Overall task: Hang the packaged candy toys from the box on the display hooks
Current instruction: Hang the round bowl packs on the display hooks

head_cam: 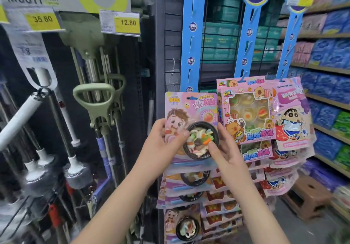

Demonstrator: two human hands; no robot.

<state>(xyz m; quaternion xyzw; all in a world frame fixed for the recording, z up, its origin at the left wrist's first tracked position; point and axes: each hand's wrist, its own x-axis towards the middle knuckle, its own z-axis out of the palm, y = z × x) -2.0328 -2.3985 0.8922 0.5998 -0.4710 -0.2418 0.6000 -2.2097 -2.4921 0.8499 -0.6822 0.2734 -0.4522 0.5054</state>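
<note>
Head view, pink cartoon-printed candy pack (191, 109), black noodle bowl (199, 143)

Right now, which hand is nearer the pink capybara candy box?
Right. The right hand sits just below the capybara box, at its lower left corner; the left hand grips the noodle-bowl pack at its far left edge.

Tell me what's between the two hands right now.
The noodle-bowl candy pack: the left hand grips its left edge, the right hand its right side, as the head view shows.

Green mops (94, 99) hanging left, yellow price tags (128, 22) above; wooden stool (310, 194), shelved blue packs (325, 49) right
</note>
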